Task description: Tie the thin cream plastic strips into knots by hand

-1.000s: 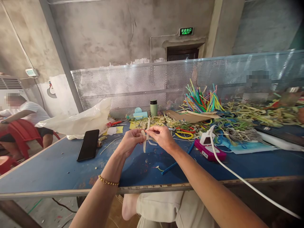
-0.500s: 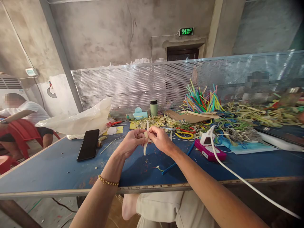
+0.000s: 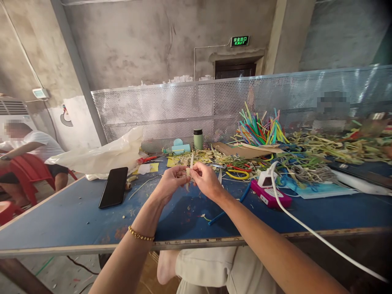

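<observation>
Both my hands meet above the middle of the blue table (image 3: 76,220), pinching a pale, flat strip (image 3: 192,160) between them. My left hand (image 3: 173,182) grips it from the left with thumb and fingertips, and my right hand (image 3: 204,179) does so from the right. One end of the strip sticks up above the fingers and a short piece shows below them. Its middle is mostly hidden by the fingertips. Under my right forearm lies a thin blue tube (image 3: 217,219). Yellow-handled scissors (image 3: 238,175) rest just beyond my right hand.
A black phone (image 3: 113,188) lies at left beside a plastic bag (image 3: 101,157). Rightward are a magenta box (image 3: 271,194) with a white cable (image 3: 294,224), and heaped dried strips (image 3: 330,149). A green bottle (image 3: 198,139) stands behind. Another person (image 3: 36,143) sits at far left.
The strip has turned slightly in my fingers, its upper end leaning a little right, and less of its lower end shows. Both hands stay in nearly the same place.
</observation>
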`<state>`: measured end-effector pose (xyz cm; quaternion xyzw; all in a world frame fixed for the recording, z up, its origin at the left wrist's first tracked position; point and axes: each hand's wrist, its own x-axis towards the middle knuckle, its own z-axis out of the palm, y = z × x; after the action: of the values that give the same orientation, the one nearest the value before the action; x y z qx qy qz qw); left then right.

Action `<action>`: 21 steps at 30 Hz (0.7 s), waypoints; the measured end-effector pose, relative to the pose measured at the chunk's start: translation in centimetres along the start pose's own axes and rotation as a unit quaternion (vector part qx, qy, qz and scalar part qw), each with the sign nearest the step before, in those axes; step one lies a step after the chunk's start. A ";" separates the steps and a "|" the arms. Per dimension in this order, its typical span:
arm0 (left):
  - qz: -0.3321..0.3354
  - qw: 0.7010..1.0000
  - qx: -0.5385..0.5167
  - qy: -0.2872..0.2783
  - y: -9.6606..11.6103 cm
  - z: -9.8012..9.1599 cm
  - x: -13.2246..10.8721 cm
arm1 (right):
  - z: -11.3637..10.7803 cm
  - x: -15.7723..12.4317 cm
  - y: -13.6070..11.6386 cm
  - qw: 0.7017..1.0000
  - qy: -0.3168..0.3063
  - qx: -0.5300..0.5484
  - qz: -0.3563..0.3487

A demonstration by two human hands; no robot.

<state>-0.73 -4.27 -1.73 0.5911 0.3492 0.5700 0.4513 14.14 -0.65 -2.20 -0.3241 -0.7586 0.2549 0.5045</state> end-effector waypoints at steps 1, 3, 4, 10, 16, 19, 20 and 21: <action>-0.001 1.000 0.005 0.005 0.0 0.0 0.0 | 0.0 0.0 0.0 1.000 0.001 0.010 0.006; -0.005 1.000 0.013 0.007 0.1 0.1 0.0 | 0.1 0.0 0.0 1.000 0.003 0.027 0.014; -0.008 1.000 0.018 0.009 0.1 0.1 0.0 | 0.1 0.0 0.0 0.999 0.004 0.033 0.015; -0.036 0.996 0.081 0.016 0.0 -0.2 0.0 | 0.1 0.1 0.3 0.999 0.003 0.043 0.013; -0.019 0.998 0.063 0.013 -0.1 -0.2 0.0 | 0.1 0.3 0.6 1.000 0.023 0.006 -0.005; -0.020 0.999 0.045 0.017 0.0 -0.4 0.0 | -0.3 0.4 0.3 1.000 -0.003 0.029 -0.007; -0.022 0.999 0.041 0.019 0.1 -0.5 0.0 | -0.6 0.5 0.2 0.999 -0.023 0.045 -0.002; -0.024 0.999 0.037 0.021 0.2 -0.7 0.0 | -0.9 0.5 0.0 0.997 -0.048 0.064 0.007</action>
<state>-1.43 -4.24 -1.55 0.5865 0.3933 0.5585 0.4353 14.86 -0.23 -1.57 -0.2838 -0.7617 0.3218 0.4855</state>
